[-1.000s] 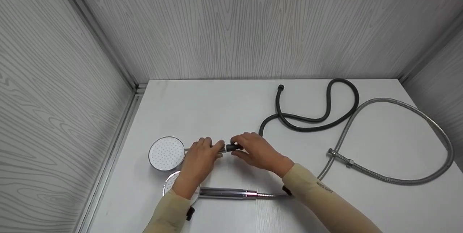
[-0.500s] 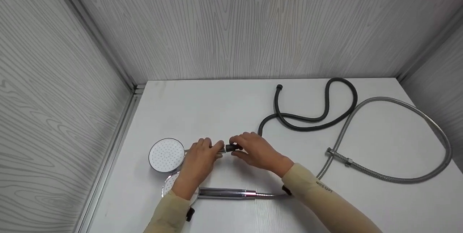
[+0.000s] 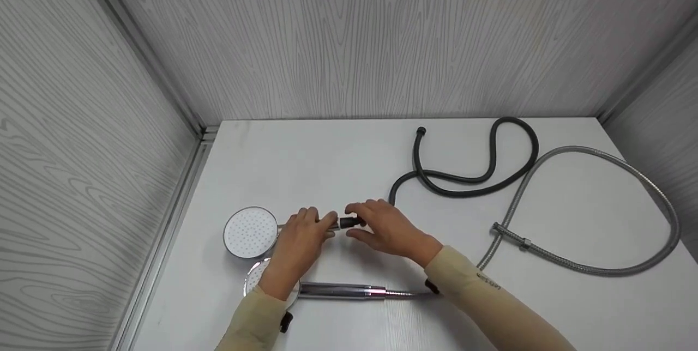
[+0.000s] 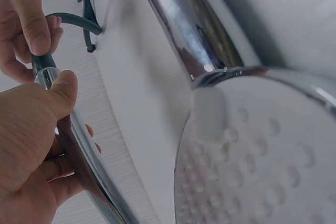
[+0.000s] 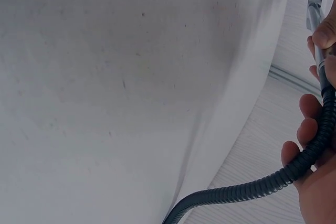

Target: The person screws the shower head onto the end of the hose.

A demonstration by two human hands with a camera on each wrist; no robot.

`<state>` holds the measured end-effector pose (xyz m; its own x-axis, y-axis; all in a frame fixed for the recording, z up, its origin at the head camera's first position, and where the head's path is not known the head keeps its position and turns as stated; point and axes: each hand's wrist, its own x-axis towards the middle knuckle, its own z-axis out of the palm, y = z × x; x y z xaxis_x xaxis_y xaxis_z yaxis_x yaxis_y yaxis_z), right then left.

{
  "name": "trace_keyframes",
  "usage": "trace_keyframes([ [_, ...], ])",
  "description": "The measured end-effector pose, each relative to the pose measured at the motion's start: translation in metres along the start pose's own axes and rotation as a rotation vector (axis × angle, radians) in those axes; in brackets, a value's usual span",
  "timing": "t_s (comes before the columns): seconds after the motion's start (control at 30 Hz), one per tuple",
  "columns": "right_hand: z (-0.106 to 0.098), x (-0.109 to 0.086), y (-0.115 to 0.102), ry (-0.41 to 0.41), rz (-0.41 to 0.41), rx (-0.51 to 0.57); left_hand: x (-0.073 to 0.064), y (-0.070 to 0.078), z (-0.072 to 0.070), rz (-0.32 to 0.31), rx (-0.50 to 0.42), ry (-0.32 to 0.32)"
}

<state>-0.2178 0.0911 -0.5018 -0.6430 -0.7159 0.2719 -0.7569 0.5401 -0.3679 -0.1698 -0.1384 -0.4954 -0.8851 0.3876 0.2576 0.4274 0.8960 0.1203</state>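
Note:
My left hand (image 3: 300,239) grips the chrome handle (image 4: 81,135) of a shower head (image 3: 251,232), whose round white face is turned up. A black hose nut (image 3: 347,222) sits at the end of that handle, in line with it. My right hand (image 3: 390,228) is at this nut, the thumb touching it in the left wrist view. In the right wrist view, its fingers curl around the ribbed black shower hose (image 5: 252,192) just behind the nut. Under my left forearm lies a second shower head (image 4: 236,150), partly hidden in the head view.
The second shower head's chrome handle (image 3: 338,291) joins a silver metal hose (image 3: 594,272) that loops across the table's right side. The black hose's free end (image 3: 421,131) lies toward the back. Wood-grain panels (image 3: 338,40) stand around the white table (image 3: 305,165).
My right thumb and fingers have spread slightly apart around the black nut. My left hand and the shower head stay in place.

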Motion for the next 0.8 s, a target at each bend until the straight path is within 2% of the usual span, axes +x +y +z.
trace_keyframes([
  [0.3,0.0005,0.0018,-0.0004,-0.008,-0.001,0.004,-0.0006,0.0004,-0.0003,-0.014,-0.006,-0.014],
  [0.8,0.001,0.0012,0.0017,0.009,-0.024,-0.018,-0.0005,-0.0002,0.0007,0.002,-0.034,0.008],
])
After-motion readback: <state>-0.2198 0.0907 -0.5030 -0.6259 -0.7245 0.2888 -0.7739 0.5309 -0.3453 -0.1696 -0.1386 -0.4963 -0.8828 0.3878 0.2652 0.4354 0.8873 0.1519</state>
